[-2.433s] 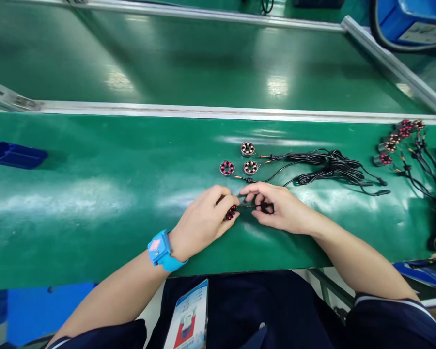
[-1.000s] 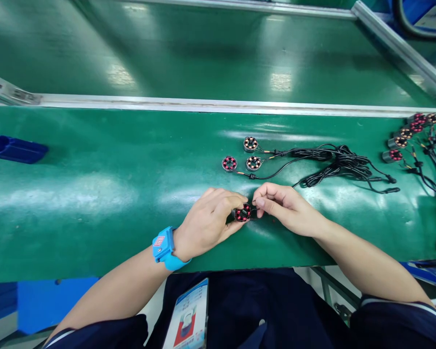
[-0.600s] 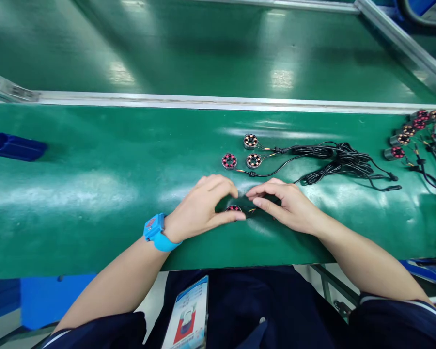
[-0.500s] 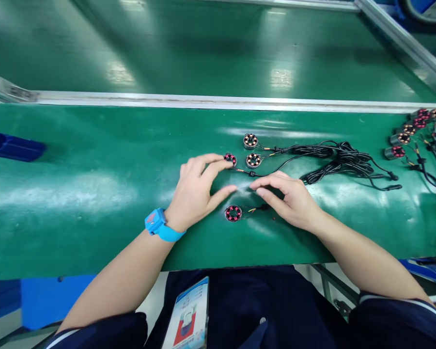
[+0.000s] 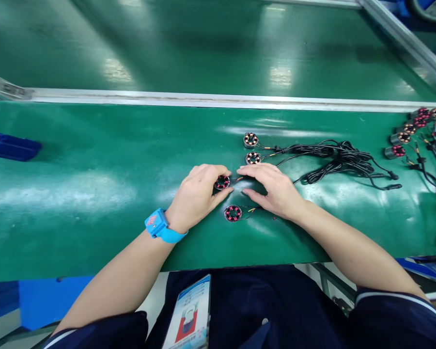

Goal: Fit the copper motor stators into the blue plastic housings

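Note:
My left hand, a blue band on its wrist, has thumb and fingers round a small motor stator with red coils. Its thin wires run right, beneath the fingers of my right hand. That hand is arched over the cable, thumb and forefinger apart. Another red-coiled stator lies just below, nearer to me, its wires passing under my right hand. Beyond my fingers sit two stators with copper-coloured coils, one farther back and one closer.
Bundled black cables stretch right from the stators. More stators with leads cluster at the far right. A blue plastic holder lies at the far left of the green bench. A metal rail crosses the back.
The red-coiled stator at my left fingertips has moved toward me and slightly left, away from the copper-coiled pair. My right hand has shifted left and a little away from me.

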Available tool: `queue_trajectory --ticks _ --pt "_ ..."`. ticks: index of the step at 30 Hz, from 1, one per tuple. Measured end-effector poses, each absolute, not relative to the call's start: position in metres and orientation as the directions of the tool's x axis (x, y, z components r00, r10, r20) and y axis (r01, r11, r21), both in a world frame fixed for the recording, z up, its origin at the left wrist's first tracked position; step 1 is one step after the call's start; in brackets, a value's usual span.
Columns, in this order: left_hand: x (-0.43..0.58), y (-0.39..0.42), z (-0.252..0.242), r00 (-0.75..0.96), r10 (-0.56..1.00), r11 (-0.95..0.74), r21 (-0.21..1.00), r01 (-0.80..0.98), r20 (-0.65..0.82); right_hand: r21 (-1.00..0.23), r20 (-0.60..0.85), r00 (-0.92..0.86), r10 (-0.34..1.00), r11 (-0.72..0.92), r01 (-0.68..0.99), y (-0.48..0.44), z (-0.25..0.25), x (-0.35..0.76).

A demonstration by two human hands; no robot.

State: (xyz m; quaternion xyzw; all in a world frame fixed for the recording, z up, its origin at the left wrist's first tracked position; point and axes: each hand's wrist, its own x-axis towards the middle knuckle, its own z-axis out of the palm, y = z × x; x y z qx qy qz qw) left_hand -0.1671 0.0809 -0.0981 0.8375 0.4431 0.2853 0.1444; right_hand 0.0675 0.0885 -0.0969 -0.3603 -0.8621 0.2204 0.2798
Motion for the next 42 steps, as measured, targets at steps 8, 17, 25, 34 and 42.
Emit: queue_trajectory --ticks 8,17,25,34,42 --pt "-0.166 0.080 -0.095 0.498 0.833 -0.545 0.515 0.662 0.241 -0.667 0.247 -0.599 0.762 0.582 0.465 0.084 -0.098 0.070" --pt "-0.158 0.068 -0.084 0.519 0.725 -0.676 0.319 0.665 0.453 -0.838 0.059 -0.539 0.840 0.335 0.431 0.083 -0.078 0.071" --pt "-0.151 0.067 -0.091 0.481 0.777 -0.628 0.553 0.547 0.406 -0.960 -0.278 -0.522 0.807 -0.217 0.176 0.089 -0.071 0.075" --pt "-0.164 0.076 -0.081 0.668 0.738 -0.570 0.615 0.545 0.092 -0.942 -0.174 -0.565 0.806 0.032 0.335 0.078 -0.069 0.076" --pt "-0.147 0.110 -0.082 0.646 0.756 -0.617 0.442 0.651 0.104 -0.705 0.164 -0.384 0.909 0.380 0.599 0.116 -0.046 0.104"
